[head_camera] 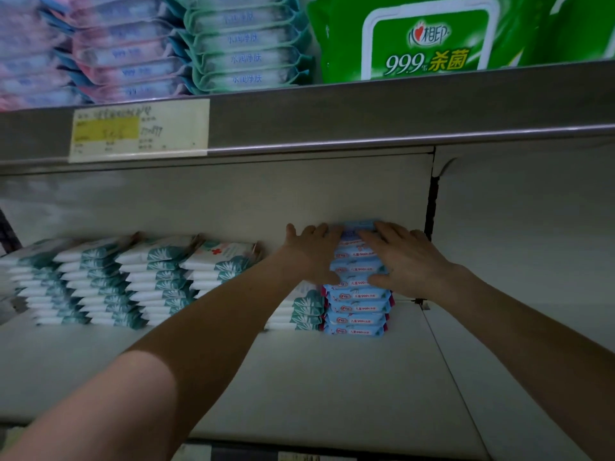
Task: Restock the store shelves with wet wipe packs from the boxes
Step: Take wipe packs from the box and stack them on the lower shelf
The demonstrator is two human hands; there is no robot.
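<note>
Fingers (327,231) of the left hand (311,257) and right hand (404,257) curl over the top of the stack of blue wipe packs (356,309), thumbs on its front, clasping its upper packs from both sides. That stack stands toward the back of the lower shelf (299,377), just beside rows of white-and-teal packs (133,281) at its 9 o'clock. At 12 o'clock, on the upper shelf (366,108), sit a large green pack (429,38) and pastel packs (139,54), with a price label (139,129) at 10 o'clock.
</note>
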